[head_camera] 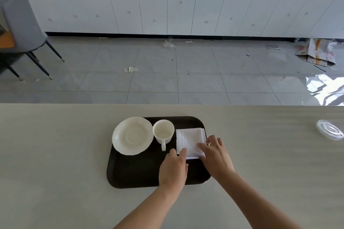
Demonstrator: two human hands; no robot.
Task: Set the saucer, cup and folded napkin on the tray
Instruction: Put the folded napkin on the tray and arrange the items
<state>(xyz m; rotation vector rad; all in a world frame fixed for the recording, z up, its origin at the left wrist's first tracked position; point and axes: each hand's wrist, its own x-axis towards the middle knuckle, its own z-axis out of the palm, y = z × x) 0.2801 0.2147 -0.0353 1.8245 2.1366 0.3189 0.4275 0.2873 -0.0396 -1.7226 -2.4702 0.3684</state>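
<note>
A black tray [134,173] lies on the pale table. On its far left rests a white saucer [132,135], overhanging the tray's left rim. A white cup [163,131] stands upright beside it, handle pointing toward me. A folded white napkin [189,140] lies on the tray's right part. My left hand [174,169] touches the napkin's near left corner with its fingertips. My right hand [216,154] rests its fingers on the napkin's near right corner. Both hands press flat on the cloth rather than gripping it.
A clear plastic lid [329,130] lies on the table at the far right. Beyond the table's far edge [167,104] is a tiled floor with scraps, a grey chair [22,29] at left and white cabinets behind.
</note>
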